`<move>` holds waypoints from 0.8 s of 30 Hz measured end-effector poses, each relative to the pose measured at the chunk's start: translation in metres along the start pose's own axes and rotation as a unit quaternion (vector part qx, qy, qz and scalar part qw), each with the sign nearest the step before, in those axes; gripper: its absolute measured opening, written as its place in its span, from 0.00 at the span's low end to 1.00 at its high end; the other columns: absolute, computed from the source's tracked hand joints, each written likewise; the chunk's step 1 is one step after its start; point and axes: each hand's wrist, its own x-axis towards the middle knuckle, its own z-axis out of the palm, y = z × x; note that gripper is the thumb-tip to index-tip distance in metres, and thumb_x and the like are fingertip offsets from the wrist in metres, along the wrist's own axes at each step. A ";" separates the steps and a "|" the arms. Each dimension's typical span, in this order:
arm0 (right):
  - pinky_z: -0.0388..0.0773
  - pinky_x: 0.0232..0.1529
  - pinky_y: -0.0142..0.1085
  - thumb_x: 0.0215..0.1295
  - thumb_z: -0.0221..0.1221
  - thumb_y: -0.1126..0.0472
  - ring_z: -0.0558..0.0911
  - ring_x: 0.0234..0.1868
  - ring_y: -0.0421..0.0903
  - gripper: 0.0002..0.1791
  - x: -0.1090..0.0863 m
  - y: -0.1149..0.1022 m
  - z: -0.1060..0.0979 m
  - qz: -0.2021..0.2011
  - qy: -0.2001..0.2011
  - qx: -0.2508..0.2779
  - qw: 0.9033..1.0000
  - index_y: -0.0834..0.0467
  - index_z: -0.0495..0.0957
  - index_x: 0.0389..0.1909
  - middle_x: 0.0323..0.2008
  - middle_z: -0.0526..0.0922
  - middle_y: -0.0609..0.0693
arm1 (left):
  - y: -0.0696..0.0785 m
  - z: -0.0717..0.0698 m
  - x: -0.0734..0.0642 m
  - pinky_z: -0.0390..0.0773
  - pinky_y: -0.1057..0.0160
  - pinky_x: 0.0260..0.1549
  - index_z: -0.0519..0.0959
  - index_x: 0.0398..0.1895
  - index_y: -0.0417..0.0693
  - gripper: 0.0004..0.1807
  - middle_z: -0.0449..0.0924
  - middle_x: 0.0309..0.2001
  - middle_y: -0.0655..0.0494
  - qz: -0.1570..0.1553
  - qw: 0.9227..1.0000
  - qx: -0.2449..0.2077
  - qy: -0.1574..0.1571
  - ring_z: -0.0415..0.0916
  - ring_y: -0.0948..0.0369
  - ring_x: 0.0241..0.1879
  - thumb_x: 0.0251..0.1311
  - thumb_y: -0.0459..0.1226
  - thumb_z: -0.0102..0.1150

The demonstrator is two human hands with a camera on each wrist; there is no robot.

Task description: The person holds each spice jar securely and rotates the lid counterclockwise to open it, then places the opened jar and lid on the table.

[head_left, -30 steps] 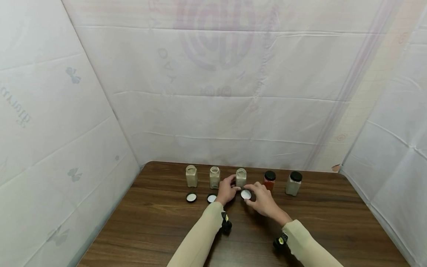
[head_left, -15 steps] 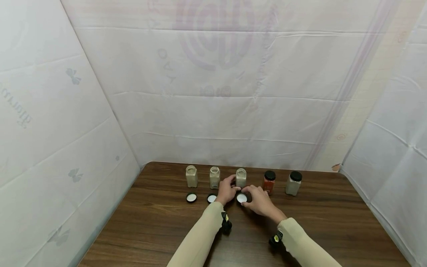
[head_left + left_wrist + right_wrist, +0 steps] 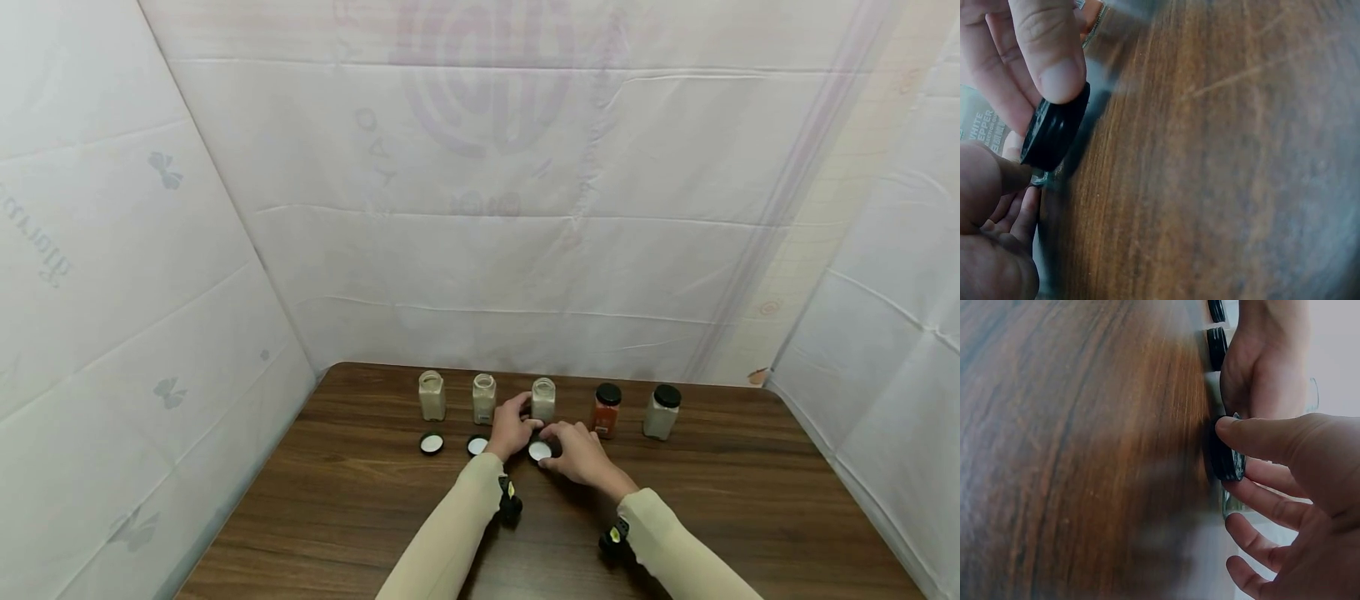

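Observation:
An uncapped glass jar of pale powder (image 3: 543, 397) stands upright near the middle of a row. My left hand (image 3: 512, 427) holds it around its lower left side, thumb in front; some of those fingers are hidden. Its printed label, reading white pepper, partly shows in the left wrist view. Just in front of this jar, my right hand (image 3: 581, 453) pinches a black screw lid (image 3: 1225, 453) between thumb and fingers. The lid's white inner face points up, and it is at or very close to the tabletop.
Left of my hands stand two more uncapped jars (image 3: 432, 397) (image 3: 483, 399), each with an upturned lid (image 3: 431, 443) (image 3: 477, 446) before it. On the right are a black-capped red jar (image 3: 606, 410) and a black-capped pale jar (image 3: 662, 412). The wooden table (image 3: 337, 517) meets white sheeting behind.
My right hand has moved the lid left and toward me, from beside the jar to a spot in front of it. My left hand has stayed at the jar.

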 end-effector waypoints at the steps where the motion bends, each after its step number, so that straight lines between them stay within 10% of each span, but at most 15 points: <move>1: 0.68 0.44 0.50 0.57 0.76 0.56 0.75 0.47 0.53 0.22 0.001 0.000 0.001 0.000 0.000 0.000 1.000 0.54 0.85 0.52 0.50 0.85 0.49 | 0.000 0.000 0.000 0.84 0.62 0.49 0.77 0.64 0.37 0.26 0.83 0.56 0.40 0.004 1.000 0.002 0.003 0.83 0.49 0.55 0.61 0.25 0.69; 24: 0.70 0.43 0.51 0.57 0.76 0.55 0.77 0.50 0.55 0.22 0.001 -0.002 0.007 0.002 -0.002 0.009 1.000 0.54 0.85 0.52 0.50 0.84 0.49 | -0.001 0.003 0.003 0.84 0.56 0.50 0.78 0.64 0.39 0.27 0.83 0.56 0.40 -0.024 1.000 -0.001 0.001 0.83 0.48 0.55 0.60 0.26 0.70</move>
